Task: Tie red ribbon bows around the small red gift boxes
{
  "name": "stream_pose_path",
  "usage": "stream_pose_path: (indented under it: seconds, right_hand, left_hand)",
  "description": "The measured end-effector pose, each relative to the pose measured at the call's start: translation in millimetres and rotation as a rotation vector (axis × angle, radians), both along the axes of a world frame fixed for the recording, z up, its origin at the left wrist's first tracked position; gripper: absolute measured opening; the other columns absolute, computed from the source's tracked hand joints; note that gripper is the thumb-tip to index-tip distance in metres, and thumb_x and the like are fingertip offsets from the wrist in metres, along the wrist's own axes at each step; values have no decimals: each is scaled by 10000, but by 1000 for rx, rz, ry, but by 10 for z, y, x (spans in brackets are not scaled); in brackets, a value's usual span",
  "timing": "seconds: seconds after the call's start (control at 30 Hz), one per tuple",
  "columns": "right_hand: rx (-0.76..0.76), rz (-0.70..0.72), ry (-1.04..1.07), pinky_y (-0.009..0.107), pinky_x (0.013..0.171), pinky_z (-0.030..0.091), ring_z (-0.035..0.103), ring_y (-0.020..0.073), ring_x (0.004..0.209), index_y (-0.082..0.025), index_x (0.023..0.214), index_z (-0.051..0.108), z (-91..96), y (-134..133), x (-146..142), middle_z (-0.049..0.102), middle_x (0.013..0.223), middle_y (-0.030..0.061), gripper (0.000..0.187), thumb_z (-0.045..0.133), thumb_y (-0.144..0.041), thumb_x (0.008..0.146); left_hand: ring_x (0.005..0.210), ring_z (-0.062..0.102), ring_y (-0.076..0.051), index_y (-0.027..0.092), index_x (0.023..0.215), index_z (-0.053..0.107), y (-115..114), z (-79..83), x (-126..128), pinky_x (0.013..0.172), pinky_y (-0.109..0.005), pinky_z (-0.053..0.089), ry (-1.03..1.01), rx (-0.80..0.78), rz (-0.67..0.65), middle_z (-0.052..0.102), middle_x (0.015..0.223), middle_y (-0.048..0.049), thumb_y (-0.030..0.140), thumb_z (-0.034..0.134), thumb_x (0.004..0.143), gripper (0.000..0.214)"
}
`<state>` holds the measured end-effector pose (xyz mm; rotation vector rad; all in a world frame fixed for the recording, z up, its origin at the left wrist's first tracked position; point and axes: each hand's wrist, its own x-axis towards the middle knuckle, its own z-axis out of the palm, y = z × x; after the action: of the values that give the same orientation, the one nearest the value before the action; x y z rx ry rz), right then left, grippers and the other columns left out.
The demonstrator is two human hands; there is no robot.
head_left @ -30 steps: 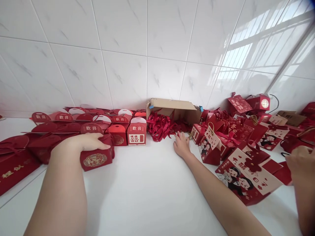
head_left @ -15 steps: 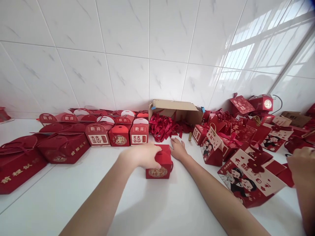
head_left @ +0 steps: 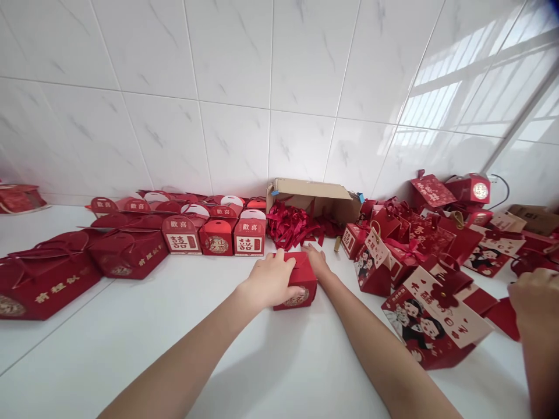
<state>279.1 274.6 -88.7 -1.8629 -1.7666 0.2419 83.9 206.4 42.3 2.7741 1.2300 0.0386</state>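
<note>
A small red gift box (head_left: 306, 273) with a gold round emblem on its front stands on the white table. My left hand (head_left: 273, 279) is closed on its left side, the thumb across the front and the fingers over the top. Just behind its right edge, my right hand (head_left: 318, 262) rests low with fingers stretched forward, partly hidden by the box; whether it touches the box I cannot tell. Red ribbons (head_left: 292, 224) spill from an open cardboard box (head_left: 314, 189) beyond my hands.
Rows of red gift boxes (head_left: 218, 237) line the wall at left, with larger handled boxes (head_left: 131, 253) nearer. Printed gift boxes (head_left: 437, 320) crowd the right side. Another person's hand (head_left: 535, 297) is at the right edge. A small gold object (head_left: 337, 243) lies near the ribbons.
The small box and my left hand have shifted right, toward my right hand, and the box has turned slightly. More of my right hand is now behind it. The view has swung slightly left.
</note>
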Motion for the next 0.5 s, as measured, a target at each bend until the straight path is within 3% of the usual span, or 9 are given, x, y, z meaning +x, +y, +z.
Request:
stream_pose_path:
  seconds: [0.1, 0.23, 0.3, 0.43, 0.5]
  right_hand:
    - [157, 15, 103, 375, 1042, 424, 550, 221, 1231, -191, 1086, 705, 40, -43, 21, 659, 1237, 96, 300, 527, -207, 845]
    - [397, -75, 246, 347, 906, 525, 673, 218, 977, -157, 929, 735, 239, -77, 40, 723, 1025, 124, 255, 505, -234, 852]
    - [521, -139, 307, 350, 880, 536, 671, 220, 956, -129, 941, 722, 424, -106, 44, 709, 1003, 141, 290, 482, -276, 872]
    - [795, -215, 409, 378, 956, 506, 610, 211, 1104, -122, 1052, 676, 943, -339, 32, 653, 1113, 144, 341, 446, -332, 916]
    - [1066, -183, 507, 431, 920, 529, 635, 218, 1042, -167, 984, 694, 1228, -567, 32, 672, 1019, 101, 254, 536, -339, 886]
  left_hand:
    - [1078, 554, -332, 202, 1165, 578, 62, -180, -117, 870, -432, 468, -142, 103, 28, 610, 1131, -124, 513, 642, 755, 518]
    - [1073, 543, -300, 202, 986, 604, 172, -482, -347, 919, -439, 465, -490, 212, 8, 639, 1085, -93, 530, 741, 674, 473]
    - [1152, 520, -287, 214, 942, 592, 199, -614, -435, 983, -438, 444, -638, 209, 4, 608, 1161, -95, 531, 739, 683, 434]
    - [1304, 450, -287, 228, 920, 562, 188, -749, -504, 1055, -444, 408, -770, 116, 8, 441, 1426, -116, 514, 668, 766, 341]
    - [1345, 416, -285, 228, 990, 550, 168, -774, -498, 1050, -435, 419, -781, 46, -11, 369, 1496, -129, 502, 607, 822, 326]
